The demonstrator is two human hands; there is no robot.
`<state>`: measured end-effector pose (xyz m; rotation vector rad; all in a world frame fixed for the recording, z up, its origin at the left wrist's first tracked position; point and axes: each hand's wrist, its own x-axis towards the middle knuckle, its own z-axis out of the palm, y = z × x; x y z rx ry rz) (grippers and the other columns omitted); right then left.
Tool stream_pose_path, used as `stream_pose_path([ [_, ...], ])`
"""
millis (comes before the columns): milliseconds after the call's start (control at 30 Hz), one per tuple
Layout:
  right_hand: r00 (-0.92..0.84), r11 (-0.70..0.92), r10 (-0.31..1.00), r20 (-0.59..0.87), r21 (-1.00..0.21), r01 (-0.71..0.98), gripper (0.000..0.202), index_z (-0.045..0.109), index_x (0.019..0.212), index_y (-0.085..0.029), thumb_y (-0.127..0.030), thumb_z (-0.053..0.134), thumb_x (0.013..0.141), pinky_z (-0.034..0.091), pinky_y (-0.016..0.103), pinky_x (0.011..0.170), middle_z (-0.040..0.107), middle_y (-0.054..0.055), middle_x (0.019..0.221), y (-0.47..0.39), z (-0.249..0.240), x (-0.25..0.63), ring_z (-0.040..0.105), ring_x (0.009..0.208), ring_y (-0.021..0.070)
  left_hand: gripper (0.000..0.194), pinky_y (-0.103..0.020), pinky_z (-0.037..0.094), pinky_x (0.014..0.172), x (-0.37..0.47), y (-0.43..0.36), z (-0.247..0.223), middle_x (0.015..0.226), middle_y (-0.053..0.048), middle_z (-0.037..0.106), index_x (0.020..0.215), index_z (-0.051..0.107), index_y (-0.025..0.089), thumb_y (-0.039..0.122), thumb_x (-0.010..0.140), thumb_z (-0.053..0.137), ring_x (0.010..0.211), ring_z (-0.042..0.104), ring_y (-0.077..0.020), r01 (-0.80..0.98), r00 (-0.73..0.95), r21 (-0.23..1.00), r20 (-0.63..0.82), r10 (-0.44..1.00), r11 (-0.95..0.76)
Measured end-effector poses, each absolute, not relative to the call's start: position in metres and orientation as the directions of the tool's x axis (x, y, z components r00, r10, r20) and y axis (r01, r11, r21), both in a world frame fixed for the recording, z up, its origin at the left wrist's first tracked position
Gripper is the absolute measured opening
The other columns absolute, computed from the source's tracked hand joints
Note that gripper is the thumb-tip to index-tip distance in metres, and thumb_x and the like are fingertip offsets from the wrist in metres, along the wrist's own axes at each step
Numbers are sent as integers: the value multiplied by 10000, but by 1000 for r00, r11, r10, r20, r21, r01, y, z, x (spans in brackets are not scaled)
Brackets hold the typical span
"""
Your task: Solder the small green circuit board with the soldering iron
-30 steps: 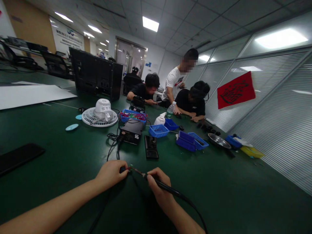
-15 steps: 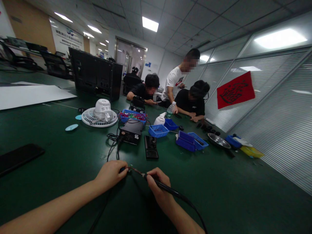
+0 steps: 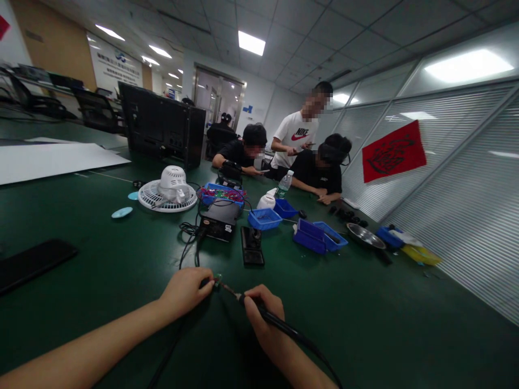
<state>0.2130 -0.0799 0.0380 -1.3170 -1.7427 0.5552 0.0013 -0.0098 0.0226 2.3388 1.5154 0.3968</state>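
My right hand [image 3: 265,319] is closed round the black handle of a soldering iron [image 3: 279,323], held like a pen. The iron's metal tip points left and ends close to a small green circuit board [image 3: 218,280]; whether the two touch is too small to tell. My left hand [image 3: 187,289] rests low over the table with thumb and fingers pinched at the board's left edge. Something small and dark also shows between those fingers, partly hidden. The iron's cord runs down past my right wrist.
Beyond my hands stand a black power box [image 3: 219,219] with cables, a black stand [image 3: 252,246] and a blue basket of wired boards [image 3: 208,199]. A white fan part [image 3: 168,195] lies left, blue trays [image 3: 310,235] right. Co-workers [image 3: 298,132] are across the table [image 3: 365,319].
The soldering iron's tip and my right hand have drawn slightly down from the circuit board. My left hand stays nearly still. The standing co-worker has drawn an arm back from the bottle.
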Motion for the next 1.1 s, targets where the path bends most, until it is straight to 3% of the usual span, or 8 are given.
stream_pose_path([
  [867,-66,335,931,360,-767,548,122,635,754,-188,-239,573,845,439,235,605,631,-8,662,-77,30,213,603,621,147,145,-265,403,737,2,-11,19,852,-24,632,796,609,213,280,852,493,842,582,-183,793,427,425,123,896,-436],
  [1100,-57,326,934,354,-770,548,132,645,765,-192,-261,571,851,438,240,600,644,-5,666,-78,30,213,607,618,154,142,-279,407,760,1,-13,17,919,-27,623,951,569,218,209,813,534,891,572,-193,780,418,452,137,898,-432],
])
